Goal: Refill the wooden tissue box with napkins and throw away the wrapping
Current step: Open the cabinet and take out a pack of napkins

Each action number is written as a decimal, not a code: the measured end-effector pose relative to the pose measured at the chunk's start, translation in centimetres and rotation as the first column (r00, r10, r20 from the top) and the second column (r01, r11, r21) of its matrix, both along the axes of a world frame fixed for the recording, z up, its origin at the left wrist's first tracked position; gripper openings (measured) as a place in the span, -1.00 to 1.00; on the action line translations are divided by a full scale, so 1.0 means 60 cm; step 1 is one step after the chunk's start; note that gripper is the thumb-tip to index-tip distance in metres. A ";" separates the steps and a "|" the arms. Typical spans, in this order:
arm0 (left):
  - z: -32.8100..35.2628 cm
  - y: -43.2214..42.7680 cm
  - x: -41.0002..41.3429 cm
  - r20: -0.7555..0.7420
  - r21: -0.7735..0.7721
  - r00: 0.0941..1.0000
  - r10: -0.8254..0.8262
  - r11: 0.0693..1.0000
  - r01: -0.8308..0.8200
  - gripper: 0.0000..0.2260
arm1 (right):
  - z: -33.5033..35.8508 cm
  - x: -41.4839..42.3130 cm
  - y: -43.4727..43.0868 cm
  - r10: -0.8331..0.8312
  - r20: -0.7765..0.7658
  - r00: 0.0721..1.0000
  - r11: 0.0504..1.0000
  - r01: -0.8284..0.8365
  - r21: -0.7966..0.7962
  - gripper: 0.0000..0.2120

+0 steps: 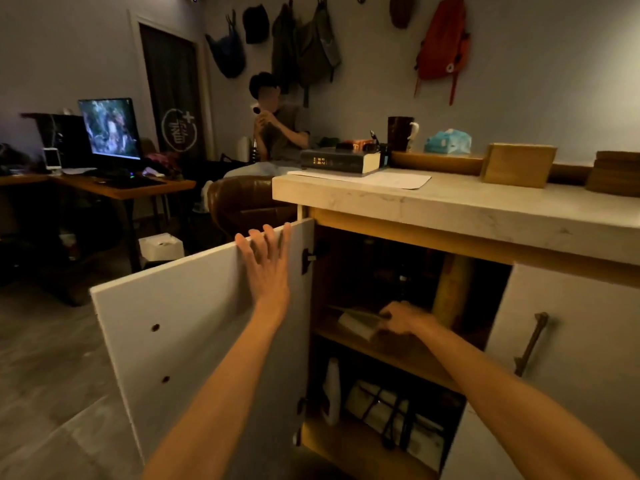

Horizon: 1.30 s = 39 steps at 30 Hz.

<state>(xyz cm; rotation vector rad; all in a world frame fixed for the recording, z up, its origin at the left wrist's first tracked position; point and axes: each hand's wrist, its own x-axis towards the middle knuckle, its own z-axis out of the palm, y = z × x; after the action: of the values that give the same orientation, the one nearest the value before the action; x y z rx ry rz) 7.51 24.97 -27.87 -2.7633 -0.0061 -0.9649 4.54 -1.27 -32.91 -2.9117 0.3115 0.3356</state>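
My left hand (268,268) lies flat, fingers spread, against the inside of the open white cabinet door (180,327), fingertips over its top edge. My right hand (403,318) reaches into the cabinet's upper shelf (408,358) and rests on a pale flat pack (356,323); blur hides whether the fingers grip it. The wooden tissue box (517,164) stands on the marble counter (485,209) at the back right. A blue soft tissue pack (448,142) lies behind it.
A thick book (339,161), paper sheet and dark mug (401,133) sit on the counter. A white bottle (332,389) and bundled packs fill the lower shelf. A person sits beyond the counter. A desk with a monitor (110,129) stands left. The right cabinet door (571,358) is shut.
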 end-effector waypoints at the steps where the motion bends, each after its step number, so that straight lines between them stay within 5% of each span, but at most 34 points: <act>1: -0.003 0.006 0.009 0.017 0.001 1.000 -0.009 1.000 0.009 0.20 | -0.015 0.014 -0.007 -0.039 0.027 0.999 0.999 0.038 0.013 -0.58; 5: -0.016 0.011 0.036 0.067 0.032 0.997 -0.023 0.999 0.021 0.19 | -0.071 0.076 -0.005 -0.099 0.135 0.986 0.993 0.091 0.069 -0.58; 10: -0.029 0.000 0.041 0.129 0.033 0.992 0.010 0.999 -0.015 0.19 | -0.130 0.133 0.048 -0.032 0.101 0.994 0.980 0.011 0.198 -0.09; 12: -0.033 0.001 0.042 0.141 0.049 0.990 0.011 0.999 -0.018 0.19 | -0.152 0.130 0.069 0.054 0.050 0.997 0.952 -0.067 0.300 -0.24; 14: -0.036 0.001 0.045 0.152 0.054 0.988 0.012 0.998 -0.021 0.17 | -0.176 0.130 0.076 0.172 -0.024 0.985 0.972 -0.166 0.166 -0.22; 18: -0.032 -0.002 0.044 0.140 0.033 0.990 0.018 0.999 -0.023 0.15 | -0.244 0.126 0.051 0.187 0.142 0.972 0.958 -0.148 -0.246 -0.03; 20: -0.031 0.001 0.043 0.128 0.039 0.991 0.024 0.999 -0.029 0.15 | -0.278 0.107 0.053 0.164 0.065 0.984 0.917 -0.128 -0.378 -0.18; 22: -0.029 0.001 0.039 0.108 0.036 0.994 0.021 0.999 -0.025 0.16 | -0.306 0.092 0.041 0.178 0.164 0.970 0.874 -0.079 -0.479 -0.42; 25: -0.022 -0.001 0.033 0.075 0.032 0.997 0.029 0.999 -0.032 0.14 | -0.263 0.043 0.054 0.230 0.212 0.950 0.836 -0.081 -0.543 -0.39; 29: -0.009 -0.001 0.010 0.001 0.072 0.999 0.044 0.996 -0.043 0.10 | -0.197 -0.026 0.059 0.200 0.316 0.928 0.925 -0.072 -0.373 -0.33; 32: 0.016 -0.003 -0.018 -0.048 0.138 0.998 0.038 0.990 -0.031 0.02 | -0.140 -0.065 0.046 0.035 0.304 0.952 0.993 -0.067 0.093 -0.42; 35: 0.056 0.009 -0.051 -0.108 0.208 0.994 -0.013 0.977 0.035 -0.07 | -0.075 -0.105 0.037 -0.046 0.334 0.941 0.899 -0.107 0.425 -0.43; 39: 0.144 0.053 -0.072 -0.363 0.063 0.932 -0.001 0.998 0.026 -0.43 | 0.000 -0.151 0.039 0.024 0.374 0.927 0.780 -0.251 0.573 -0.44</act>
<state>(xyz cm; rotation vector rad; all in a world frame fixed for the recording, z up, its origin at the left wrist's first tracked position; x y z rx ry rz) 3.20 28.15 -19.25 -2.8370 0.1016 -0.4334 -4.55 1.06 -32.93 -2.2780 -0.0735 -0.0663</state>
